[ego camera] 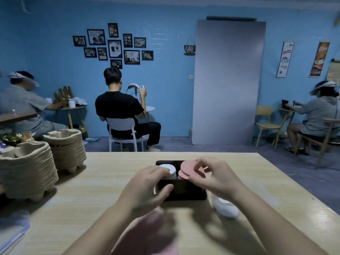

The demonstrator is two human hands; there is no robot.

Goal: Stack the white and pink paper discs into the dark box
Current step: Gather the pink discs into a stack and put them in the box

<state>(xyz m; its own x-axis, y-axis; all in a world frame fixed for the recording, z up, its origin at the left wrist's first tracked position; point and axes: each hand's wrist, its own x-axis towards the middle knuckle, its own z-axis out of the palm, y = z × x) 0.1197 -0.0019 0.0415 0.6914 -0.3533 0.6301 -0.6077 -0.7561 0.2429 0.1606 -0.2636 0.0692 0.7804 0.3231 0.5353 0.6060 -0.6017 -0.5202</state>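
The dark box point(184, 190) sits on the table point(103, 181), with white discs point(171, 168) in its left compartment and pink discs point(185, 168) in its right. The left hand point(149, 184) grips the box's near-left corner. The right hand point(215, 174) pinches the top pink discs. Risk: the pink stack stands skewed (upper discs overhang the lower ones), so a premature release may spill discs over the rim.
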